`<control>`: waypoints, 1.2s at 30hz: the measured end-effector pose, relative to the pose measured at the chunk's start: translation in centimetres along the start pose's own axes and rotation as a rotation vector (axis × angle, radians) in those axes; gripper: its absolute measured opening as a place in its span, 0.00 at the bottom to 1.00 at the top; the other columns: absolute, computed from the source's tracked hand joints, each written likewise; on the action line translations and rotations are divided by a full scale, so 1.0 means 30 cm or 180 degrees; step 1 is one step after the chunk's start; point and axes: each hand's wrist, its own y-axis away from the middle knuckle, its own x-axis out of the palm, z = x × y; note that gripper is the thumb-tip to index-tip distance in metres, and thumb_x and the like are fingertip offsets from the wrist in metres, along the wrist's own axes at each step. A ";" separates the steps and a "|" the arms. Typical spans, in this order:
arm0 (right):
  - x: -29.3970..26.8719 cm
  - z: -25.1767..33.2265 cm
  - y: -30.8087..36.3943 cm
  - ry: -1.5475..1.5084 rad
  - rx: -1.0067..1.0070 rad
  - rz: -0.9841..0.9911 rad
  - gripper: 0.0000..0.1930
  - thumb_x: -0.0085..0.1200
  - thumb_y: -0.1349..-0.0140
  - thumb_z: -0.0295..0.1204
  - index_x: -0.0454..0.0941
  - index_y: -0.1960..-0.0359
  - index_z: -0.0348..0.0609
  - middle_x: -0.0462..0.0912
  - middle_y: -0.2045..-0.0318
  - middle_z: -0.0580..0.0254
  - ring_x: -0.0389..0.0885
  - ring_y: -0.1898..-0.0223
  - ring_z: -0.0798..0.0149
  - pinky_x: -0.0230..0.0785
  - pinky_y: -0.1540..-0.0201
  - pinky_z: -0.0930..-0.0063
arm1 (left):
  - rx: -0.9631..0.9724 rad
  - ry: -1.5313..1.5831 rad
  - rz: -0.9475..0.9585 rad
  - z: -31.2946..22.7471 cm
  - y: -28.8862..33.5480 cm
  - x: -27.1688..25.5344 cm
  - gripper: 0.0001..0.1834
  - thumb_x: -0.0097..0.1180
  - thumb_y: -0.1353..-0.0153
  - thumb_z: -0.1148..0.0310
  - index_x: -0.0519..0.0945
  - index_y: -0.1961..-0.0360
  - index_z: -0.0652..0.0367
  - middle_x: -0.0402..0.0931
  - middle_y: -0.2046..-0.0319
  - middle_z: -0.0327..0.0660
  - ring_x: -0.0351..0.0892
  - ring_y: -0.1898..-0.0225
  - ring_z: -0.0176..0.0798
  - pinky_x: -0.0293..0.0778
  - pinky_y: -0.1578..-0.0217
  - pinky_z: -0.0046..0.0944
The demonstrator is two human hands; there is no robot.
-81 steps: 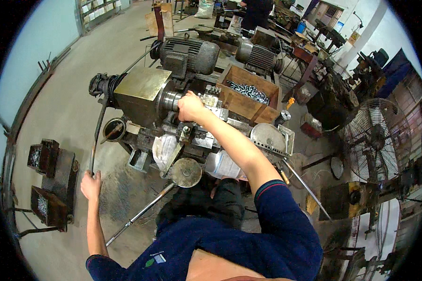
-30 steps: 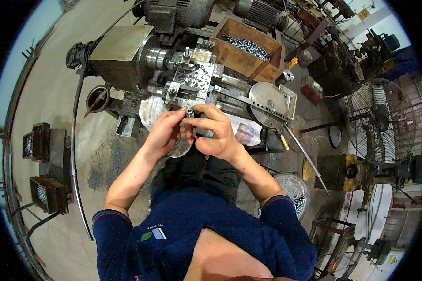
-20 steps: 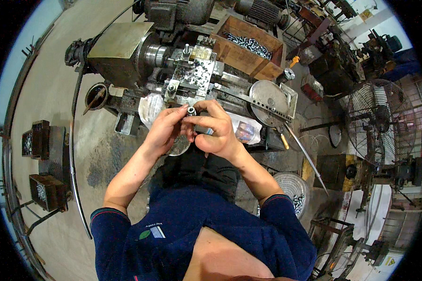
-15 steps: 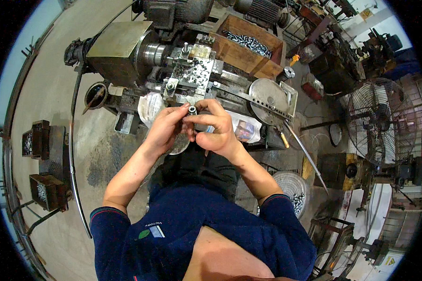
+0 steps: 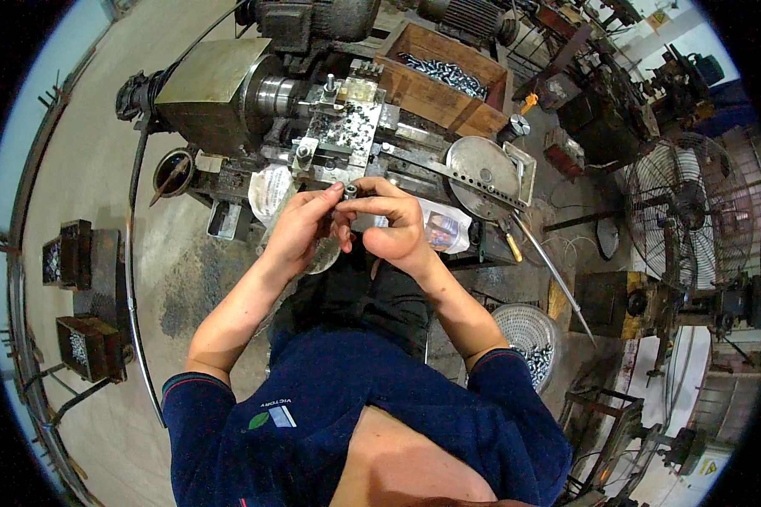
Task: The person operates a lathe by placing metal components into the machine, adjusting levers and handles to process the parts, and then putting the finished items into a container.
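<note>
Between the fingertips of both hands is a small, shiny metal sleeve [image 5: 349, 193], with a dark hole in its upper end. My left hand [image 5: 298, 226] pinches it from the left, thumb on top. My right hand [image 5: 391, 226] closes on it from the other side with curled fingers. Its lower part is hidden by the fingers. Just beyond my hands stands a lathe, its carriage [image 5: 344, 128] strewn with dark metal chips. Left of the carriage is the shiny spindle [image 5: 277, 97].
Behind the lathe, a wooden box [image 5: 435, 99] holds many metal parts. A round metal plate [image 5: 482, 176] and a long lever [image 5: 554, 279] lie to the right. A basket of parts [image 5: 509, 324] is near my right elbow. Small bins [image 5: 76, 253] stand at left; a large fan [image 5: 685, 215] is far right.
My fingers have shifted slightly around the sleeve, and its hole shows less plainly. The whole view has moved a little. Both hands stay together in front of the lathe.
</note>
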 end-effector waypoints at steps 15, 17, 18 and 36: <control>-0.010 0.003 0.001 0.0364 -0.0282 -0.0014 0.20 0.55 0.60 0.28 0.81 0.60 0.39 0.77 0.53 0.42 0.76 0.52 0.51 0.67 0.49 0.65 | 0.0059 0.0241 0.0217 0.024 -0.005 -0.002 0.20 0.43 0.33 0.56 0.76 0.71 0.63 0.75 0.83 0.42 0.75 0.82 0.37 0.71 0.77 0.32; -0.016 0.003 0.008 0.0408 -0.0219 -0.0018 0.22 0.55 0.57 0.37 0.81 0.60 0.38 0.77 0.55 0.44 0.76 0.52 0.52 0.66 0.49 0.66 | 0.0030 0.0145 0.0277 0.022 -0.003 -0.010 0.20 0.43 0.33 0.56 0.76 0.69 0.64 0.75 0.82 0.42 0.76 0.82 0.37 0.71 0.76 0.33; -0.026 -0.001 0.009 0.0566 -0.0265 -0.0029 0.26 0.56 0.54 0.47 0.81 0.60 0.37 0.78 0.56 0.46 0.76 0.53 0.54 0.66 0.50 0.66 | 0.0012 0.0044 0.0285 0.017 0.004 -0.020 0.20 0.43 0.33 0.56 0.76 0.67 0.65 0.75 0.82 0.42 0.76 0.81 0.38 0.71 0.75 0.33; -0.470 -0.222 0.000 0.2737 0.0081 -0.1390 0.24 0.57 0.62 0.30 0.80 0.57 0.45 0.71 0.45 0.45 0.73 0.47 0.46 0.67 0.46 0.61 | 0.1773 -0.2204 -0.2663 -0.244 0.406 -0.930 0.18 0.51 0.40 0.72 0.73 0.49 0.68 0.78 0.70 0.44 0.78 0.69 0.33 0.72 0.64 0.32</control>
